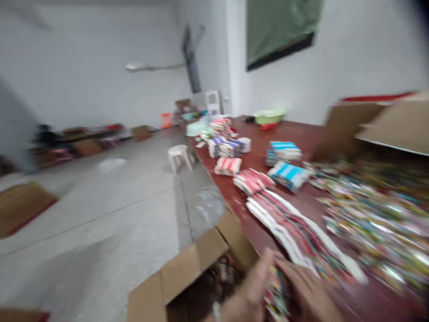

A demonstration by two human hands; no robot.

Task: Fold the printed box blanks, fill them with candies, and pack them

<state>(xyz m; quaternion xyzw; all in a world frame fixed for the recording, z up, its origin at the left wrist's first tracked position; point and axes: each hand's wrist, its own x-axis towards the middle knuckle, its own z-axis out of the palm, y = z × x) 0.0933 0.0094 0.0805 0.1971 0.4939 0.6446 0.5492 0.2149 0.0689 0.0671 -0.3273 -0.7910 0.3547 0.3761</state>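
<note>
My left hand and my right hand come in at the bottom, fingertips close together, smeared by motion. Pressed between them is a bunch of colourful small packets, partly hidden by the fingers. Just beyond my hands lies a long strip of red and white packaging with dark and coloured contents along its middle. To the left of my left hand, an open cardboard box holds dark, blurred items. A wide heap of shiny, multicoloured wrapped packets spreads on the right.
On the dark red table stand blue-striped packs, a red-striped pack, purple packs and a green basin. A large carton rises behind the heap. A white stool stands on the floor.
</note>
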